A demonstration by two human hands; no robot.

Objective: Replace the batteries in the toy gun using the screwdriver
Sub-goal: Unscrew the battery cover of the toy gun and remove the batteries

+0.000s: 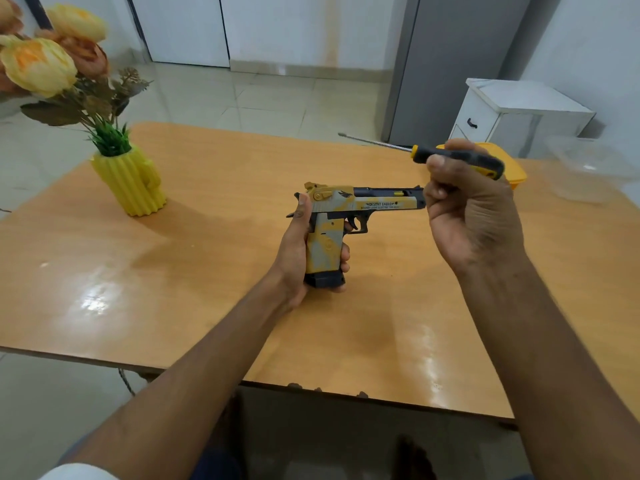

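A yellow, grey and black toy gun [360, 202] is held upright above the wooden table [214, 258], barrel pointing right. My left hand [298, 258] is wrapped around its grip, the black magazine base showing below the fingers. My right hand [474, 216] is raised just right of the muzzle and is closed on the black-and-yellow handle of a screwdriver [446, 157]. The long metal shaft points left and away, its tip above the table's far edge. No batteries are visible.
A yellow ribbed vase [133, 185] with artificial flowers stands at the table's left. A yellow container [516, 174] sits behind my right hand, and a clear plastic bowl [588, 171] at the far right. A white cabinet [516, 116] stands on the floor beyond.
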